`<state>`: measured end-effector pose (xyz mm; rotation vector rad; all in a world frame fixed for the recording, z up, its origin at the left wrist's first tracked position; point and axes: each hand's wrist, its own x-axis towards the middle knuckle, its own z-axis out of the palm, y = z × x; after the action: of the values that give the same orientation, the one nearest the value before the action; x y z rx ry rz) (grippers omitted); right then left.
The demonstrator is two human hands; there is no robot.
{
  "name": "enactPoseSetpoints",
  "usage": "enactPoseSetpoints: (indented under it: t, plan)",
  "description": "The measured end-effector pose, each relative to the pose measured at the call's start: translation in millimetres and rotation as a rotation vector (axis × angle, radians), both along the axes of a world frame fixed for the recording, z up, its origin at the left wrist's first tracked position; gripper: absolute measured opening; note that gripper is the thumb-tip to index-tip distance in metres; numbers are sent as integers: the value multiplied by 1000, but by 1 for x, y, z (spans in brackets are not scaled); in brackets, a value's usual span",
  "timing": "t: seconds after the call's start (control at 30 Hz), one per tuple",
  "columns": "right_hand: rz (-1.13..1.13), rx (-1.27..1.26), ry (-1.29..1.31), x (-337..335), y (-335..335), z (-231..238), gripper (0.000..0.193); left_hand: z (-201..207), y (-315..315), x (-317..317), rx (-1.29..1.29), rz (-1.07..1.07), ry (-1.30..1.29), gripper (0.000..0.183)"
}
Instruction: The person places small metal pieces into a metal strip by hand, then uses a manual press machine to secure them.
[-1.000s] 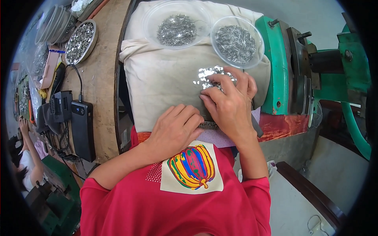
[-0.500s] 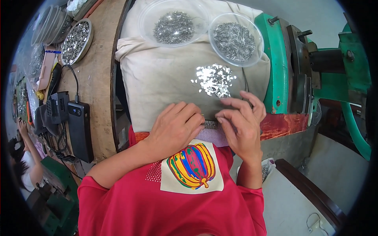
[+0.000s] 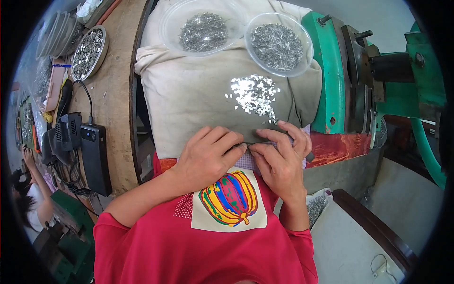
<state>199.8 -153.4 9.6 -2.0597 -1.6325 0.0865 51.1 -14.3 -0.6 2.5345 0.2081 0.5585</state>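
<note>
My left hand (image 3: pixel 208 154) is closed, thumb and forefinger pinched at the near edge of the cloth-covered work surface (image 3: pixel 184 104). Right beside it, my right hand (image 3: pixel 280 158) pinches with thumb and forefinger, its other fingers curled loosely. The two sets of fingertips almost meet over a checked cloth (image 3: pixel 257 163); whatever small piece they hold is too small and hidden to name. Just beyond my right fingers lies a loose pile of small shiny metal pieces (image 3: pixel 255 94). Farther back stand a wide clear tub (image 3: pixel 171 40) of small metal parts and a round tub (image 3: pixel 308 49) of thin metal pins.
A green machine (image 3: pixel 318 75) with dark metal blocks borders the cloth on the right. On the wooden bench (image 3: pixel 118 90) at left are a bowl of metal bits (image 3: pixel 105 52), a black power bank (image 3: pixel 96 158) and cables. Another person's arm (image 3: pixel 33 165) shows at far left.
My right hand has moved left and slightly toward me, bringing its thumb and forefinger up to my left fingertips. My left hand has barely moved.
</note>
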Motion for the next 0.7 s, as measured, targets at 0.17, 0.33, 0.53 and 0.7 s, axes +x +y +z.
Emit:
enactPoseSetpoints:
  t: [0.17,0.33,0.53,0.7]
  plan:
    - [-64,40,11,8,-6,2,14,1,-1,1,-23,-2,-7,15]
    - [-98,57,3,10,-9,2,13,1,0,3,-189,24,42,17]
    - [-55,27,20,5,-5,0,13,2,0,6,-297,44,81,18]
    - [19,-53,-4,7,-3,2,11,1,1,4,-302,44,93,20]
